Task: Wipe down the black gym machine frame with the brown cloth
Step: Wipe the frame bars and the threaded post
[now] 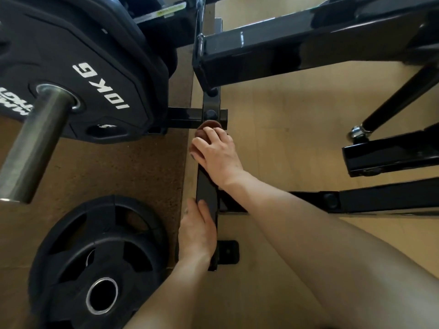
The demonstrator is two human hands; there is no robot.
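You are using two hands and one brown cloth [206, 129]. Your right hand [217, 153] is pressing it on the black frame [206, 186], fingers curled over it. Your left hand [198, 233] is resting on the frame, fingers straight and together.

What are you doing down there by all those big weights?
A person is cleaning a gym machine. Their right hand holds a bunched brown cloth against the black frame bar that runs along the floor, just below a bolted joint. The left hand rests on the near end of the same bar, fingers lying along it. A 10 kg weight plate hangs on a steel peg to the left, and another plate sits below it.
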